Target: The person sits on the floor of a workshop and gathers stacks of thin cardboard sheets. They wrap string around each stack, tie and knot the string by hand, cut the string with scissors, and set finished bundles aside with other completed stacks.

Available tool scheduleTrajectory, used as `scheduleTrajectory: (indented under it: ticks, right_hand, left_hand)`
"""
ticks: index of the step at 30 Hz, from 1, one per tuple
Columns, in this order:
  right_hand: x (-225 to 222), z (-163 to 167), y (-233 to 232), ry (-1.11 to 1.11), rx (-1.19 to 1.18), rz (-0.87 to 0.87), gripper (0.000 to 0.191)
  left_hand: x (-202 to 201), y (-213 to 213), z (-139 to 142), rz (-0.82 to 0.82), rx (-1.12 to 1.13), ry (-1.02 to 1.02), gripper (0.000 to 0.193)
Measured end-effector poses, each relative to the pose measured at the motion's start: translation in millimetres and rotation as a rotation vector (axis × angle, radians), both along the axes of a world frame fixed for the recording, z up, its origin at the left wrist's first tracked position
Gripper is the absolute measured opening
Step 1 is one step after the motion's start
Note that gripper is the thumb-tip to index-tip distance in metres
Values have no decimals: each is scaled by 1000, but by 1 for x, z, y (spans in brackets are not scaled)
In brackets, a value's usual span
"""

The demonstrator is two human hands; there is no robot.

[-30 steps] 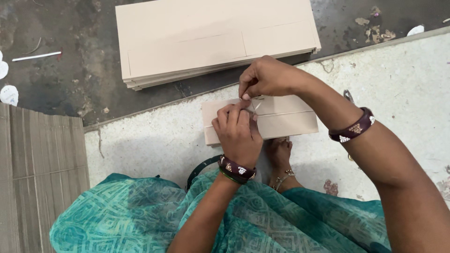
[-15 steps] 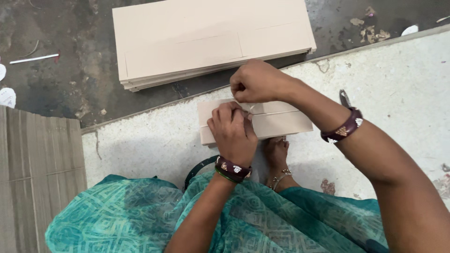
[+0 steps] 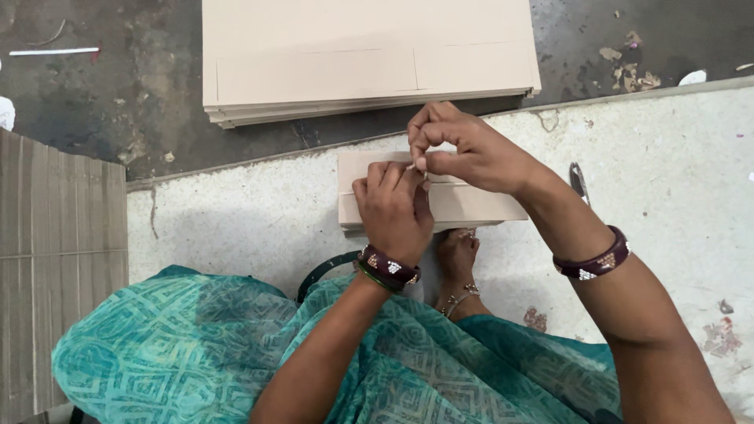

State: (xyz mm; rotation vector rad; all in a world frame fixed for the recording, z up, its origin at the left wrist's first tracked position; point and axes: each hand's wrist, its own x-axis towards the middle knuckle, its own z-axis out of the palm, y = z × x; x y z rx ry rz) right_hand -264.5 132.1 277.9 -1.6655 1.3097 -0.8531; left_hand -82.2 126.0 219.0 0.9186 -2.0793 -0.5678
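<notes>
A small stack of beige cardboard pieces rests over my lap, above the pale concrete floor. My left hand lies on top of its left half, fingers curled and pressing it down. My right hand hovers over the stack's top edge. Its thumb and fingers pinch a thin pale strip just above my left fingertips; what the strip is made of is too small to tell. Both wrists wear dark bangles.
A large pile of flat beige cardboard sheets lies ahead on the dark ground. Brown corrugated board is stacked at my left. A slim metal blade lies on the floor right of my forearm. My bare foot shows under the small stack.
My right hand has shifted a little left and closer to my left fingertips, still pinching. My left hand stays pressed on the small stack.
</notes>
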Motion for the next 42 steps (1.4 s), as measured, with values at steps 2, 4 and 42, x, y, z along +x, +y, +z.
scheduleTrajectory:
  ticks: [2, 4, 42]
  right_hand:
    - [1, 0, 0, 15, -30, -56, 7]
    - [0, -1, 2, 45, -114, -105, 7]
    - [29, -27, 42, 287, -227, -427, 19]
  left_hand:
    - [1, 0, 0, -10, 3, -4, 18]
    - [1, -1, -1, 3, 7, -8, 13]
    - [0, 0, 0, 9, -8, -6, 17]
